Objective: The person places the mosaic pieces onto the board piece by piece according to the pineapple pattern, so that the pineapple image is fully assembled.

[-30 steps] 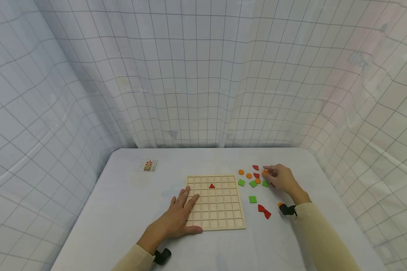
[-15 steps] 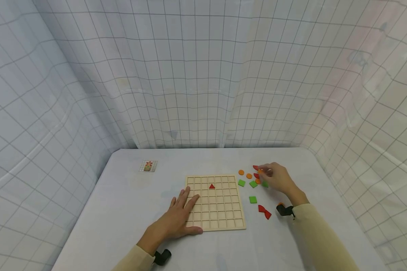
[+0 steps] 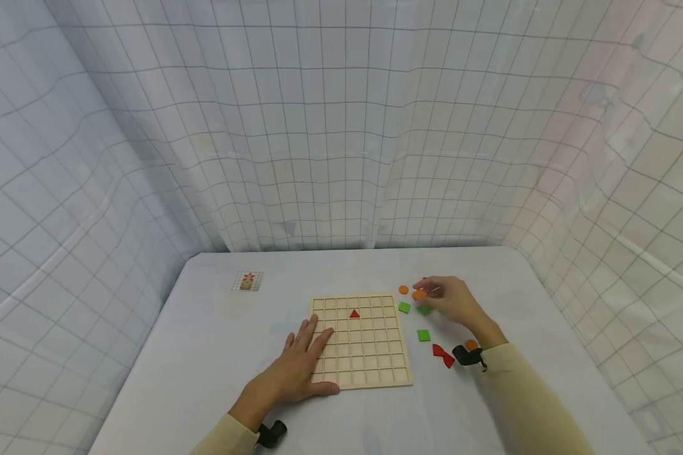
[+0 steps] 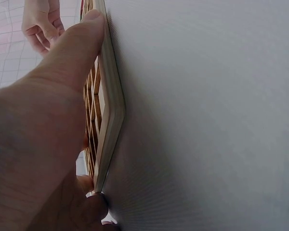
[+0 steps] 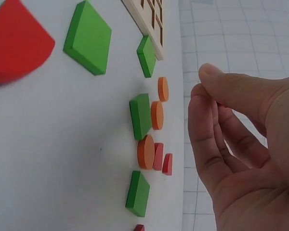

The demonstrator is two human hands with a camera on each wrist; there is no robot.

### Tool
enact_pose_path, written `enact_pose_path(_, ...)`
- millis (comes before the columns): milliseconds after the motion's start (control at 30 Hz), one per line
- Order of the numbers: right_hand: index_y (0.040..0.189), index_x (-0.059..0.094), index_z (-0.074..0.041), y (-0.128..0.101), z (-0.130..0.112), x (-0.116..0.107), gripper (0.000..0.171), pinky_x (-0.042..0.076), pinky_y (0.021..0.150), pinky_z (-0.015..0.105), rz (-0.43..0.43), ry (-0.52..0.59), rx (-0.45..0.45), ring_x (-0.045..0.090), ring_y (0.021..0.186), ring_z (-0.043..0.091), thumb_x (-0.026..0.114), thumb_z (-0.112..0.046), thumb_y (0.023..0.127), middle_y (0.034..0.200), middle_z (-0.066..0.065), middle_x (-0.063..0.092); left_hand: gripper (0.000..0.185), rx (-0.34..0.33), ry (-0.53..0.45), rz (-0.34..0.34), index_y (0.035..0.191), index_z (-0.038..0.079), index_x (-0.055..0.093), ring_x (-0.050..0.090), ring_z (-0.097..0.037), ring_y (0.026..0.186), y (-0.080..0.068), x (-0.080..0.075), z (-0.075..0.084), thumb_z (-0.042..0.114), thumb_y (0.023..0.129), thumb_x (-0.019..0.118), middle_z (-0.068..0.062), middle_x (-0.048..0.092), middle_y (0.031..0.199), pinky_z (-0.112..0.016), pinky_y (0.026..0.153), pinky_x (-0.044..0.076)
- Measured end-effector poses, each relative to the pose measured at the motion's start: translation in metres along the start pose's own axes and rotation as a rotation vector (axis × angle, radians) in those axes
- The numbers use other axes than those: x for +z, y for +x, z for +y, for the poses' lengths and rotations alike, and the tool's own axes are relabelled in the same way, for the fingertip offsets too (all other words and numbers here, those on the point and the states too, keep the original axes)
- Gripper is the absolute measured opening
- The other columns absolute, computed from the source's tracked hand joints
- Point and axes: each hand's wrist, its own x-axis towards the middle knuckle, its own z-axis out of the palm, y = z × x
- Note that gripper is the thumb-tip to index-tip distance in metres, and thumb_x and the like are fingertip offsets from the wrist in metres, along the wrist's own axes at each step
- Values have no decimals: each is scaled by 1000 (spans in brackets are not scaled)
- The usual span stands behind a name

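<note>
The right hand [image 3: 452, 300] hovers near the table's [image 3: 205, 354] far right edge, fingertips pinched, its catch hidden, while the left hand [image 3: 296, 366] presses flat on the board's [image 3: 370, 354] near left corner

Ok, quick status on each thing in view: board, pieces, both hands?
Grid board: flat on the table, one red triangle in a cell.
Left hand: fingers flat on the board's left edge.
Right hand: raised over the loose pieces, fingertips together.
Loose green squares: lying on the table.
</note>
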Motion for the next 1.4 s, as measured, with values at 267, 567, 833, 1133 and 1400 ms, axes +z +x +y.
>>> enact_pose_path(267,135,87,-13,3,-15,12,30,71,96,45,-39,66,-73,87,113,32,88,-17,106,130,10,88,124,-9,3,-7,185,10,30,9,-55,183,0,1,-2,68,94,91,-30,3,195,-82,141,20)
enact_pose_path(567,136,87,-13,9,-37,31,29,71,100,50,-77,64,-71,87,113,30,87,-16,107,122,7,89,123,-2,6,-5,184,9,30,10,-56,182,-2,-1,1,68,95,91,-31,4,195,-82,141,21)
enact_pose_path(833,133,86,-10,15,-50,48,27,70,103,52,-117,42,-89,86,110,27,87,-17,106,115,4,88,124,0,10,1,184,8,30,12,-57,182,-2,-3,3,67,94,92,-32,5,195,-82,140,22)
enact_pose_path(1133,121,89,-15,19,-60,66,16,71,97,40,-150,65,-110,84,102,19,89,-16,105,112,3,86,124,-8,29,-8,185,10,29,11,-57,182,-1,-2,4,70,95,90,-31,4,195,-82,140,23)
enact_pose_path(1400,122,89,-12,20,-66,83,14,71,96,36,-180,64,-166,82,102,18,85,-14,108,111,5,85,124,-2,30,-4,184,7,29,12,-58,181,-3,-3,5,69,95,90,-32,5,194,-83,139,23)
